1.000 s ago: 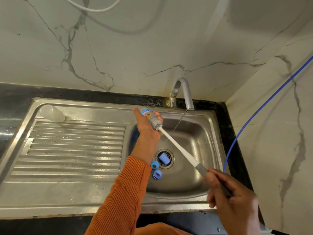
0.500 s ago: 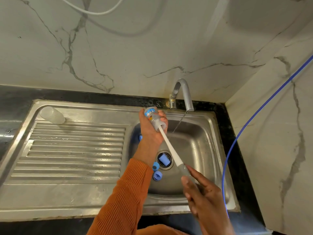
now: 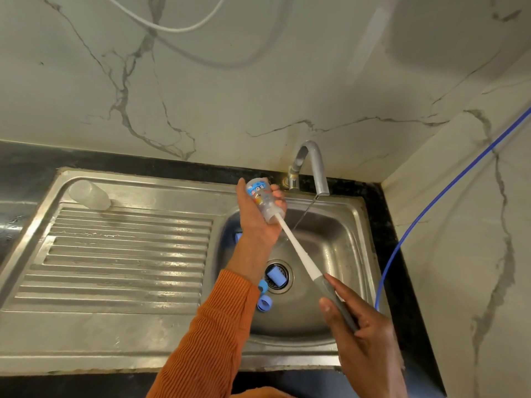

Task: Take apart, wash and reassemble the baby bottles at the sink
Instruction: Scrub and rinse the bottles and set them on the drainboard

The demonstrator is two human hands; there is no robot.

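While water runs thinly from the tap, the right hand nearest me has its fingers closed round the grey grip of the brush, held low so the long white shaft can angle up and away toward the tap. Further on, below the tap, blue bottle parts lie in the sink: a cap just beside the orange sleeve, a ring partly hidden by that sleeve, and a cap lying on the drain. They seem left there for washing. Close under the tap the left hand wraps its fingers about the bottle, mouth tipped down toward the brush, whose head is inside; tilting it that way likely lets water drain as the inside is scrubbed. Well left of the tap, a second clear bottle lies on the drainboard, perhaps awaiting its turn.
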